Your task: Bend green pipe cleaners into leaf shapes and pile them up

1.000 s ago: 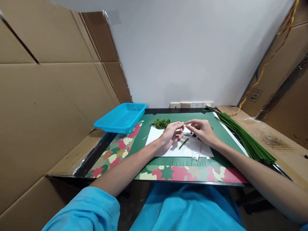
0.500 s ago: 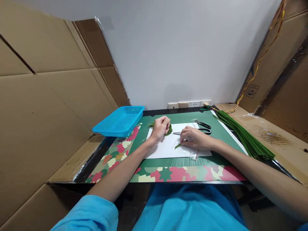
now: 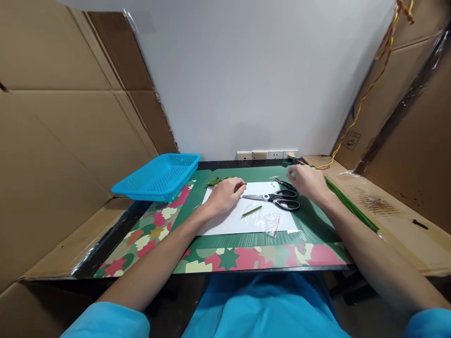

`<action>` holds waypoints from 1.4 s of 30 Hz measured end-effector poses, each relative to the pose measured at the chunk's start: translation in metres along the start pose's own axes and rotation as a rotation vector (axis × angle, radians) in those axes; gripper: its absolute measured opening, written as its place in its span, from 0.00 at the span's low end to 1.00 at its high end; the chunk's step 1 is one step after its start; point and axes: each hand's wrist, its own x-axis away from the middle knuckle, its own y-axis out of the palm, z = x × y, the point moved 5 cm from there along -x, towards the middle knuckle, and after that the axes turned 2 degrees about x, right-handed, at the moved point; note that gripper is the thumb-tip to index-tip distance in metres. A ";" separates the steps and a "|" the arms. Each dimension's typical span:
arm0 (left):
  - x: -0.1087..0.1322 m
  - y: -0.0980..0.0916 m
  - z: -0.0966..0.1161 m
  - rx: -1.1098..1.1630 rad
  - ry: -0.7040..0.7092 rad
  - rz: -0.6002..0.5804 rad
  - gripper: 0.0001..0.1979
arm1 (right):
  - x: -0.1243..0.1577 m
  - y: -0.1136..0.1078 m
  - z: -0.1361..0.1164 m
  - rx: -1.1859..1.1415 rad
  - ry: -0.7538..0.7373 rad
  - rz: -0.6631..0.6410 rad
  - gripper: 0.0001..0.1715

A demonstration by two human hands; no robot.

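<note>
My left hand (image 3: pixel 227 193) rests at the upper left of the white paper (image 3: pixel 225 225), its fingers curled on a green leafy bundle (image 3: pixel 219 180). Raised off the mat beside the black-handled pliers (image 3: pixel 284 183) is my right hand (image 3: pixel 307 180); its fingertips are blurred. Scissors (image 3: pixel 269 197) lie on the paper with their blades toward my left hand. Below them a short green piece (image 3: pixel 252 211) lies on a clear plastic bag (image 3: pixel 266 219).
A blue perforated basket (image 3: pixel 160 176) stands at the back left. Long green strips (image 3: pixel 352 206) lie along the right side, partly behind my right arm. Wall sockets (image 3: pixel 260 155) line the back edge. Cardboard panels (image 3: pixel 88 131) flank the table.
My right hand has left the plastic bag and moved right and up, leaving the short green piece on the bag. The scissors are now uncovered. The camera view has shifted slightly right.
</note>
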 end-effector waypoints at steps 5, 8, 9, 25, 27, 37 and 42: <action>0.001 -0.005 -0.001 -0.146 0.097 0.000 0.18 | -0.002 0.004 0.058 0.209 0.300 -0.180 0.17; 0.000 -0.013 -0.003 -0.101 0.115 0.071 0.16 | 0.004 0.005 0.063 0.207 0.310 -0.233 0.18; -0.001 -0.016 -0.004 -0.083 0.117 0.109 0.16 | 0.005 0.005 0.063 0.206 0.302 -0.236 0.18; 0.002 -0.017 -0.036 -0.005 -0.025 0.225 0.13 | 0.018 -0.048 -0.005 -0.059 0.079 0.348 0.17; 0.002 -0.021 -0.034 -0.010 -0.066 0.240 0.11 | 0.026 -0.054 -0.022 -0.224 -0.044 0.414 0.16; 0.001 -0.031 -0.031 0.232 -0.119 0.325 0.22 | 0.047 -0.042 -0.071 -0.221 -0.558 0.499 0.23; -0.005 -0.017 -0.032 0.726 -0.128 0.243 0.18 | 0.050 -0.042 -0.078 -0.202 -0.685 0.560 0.22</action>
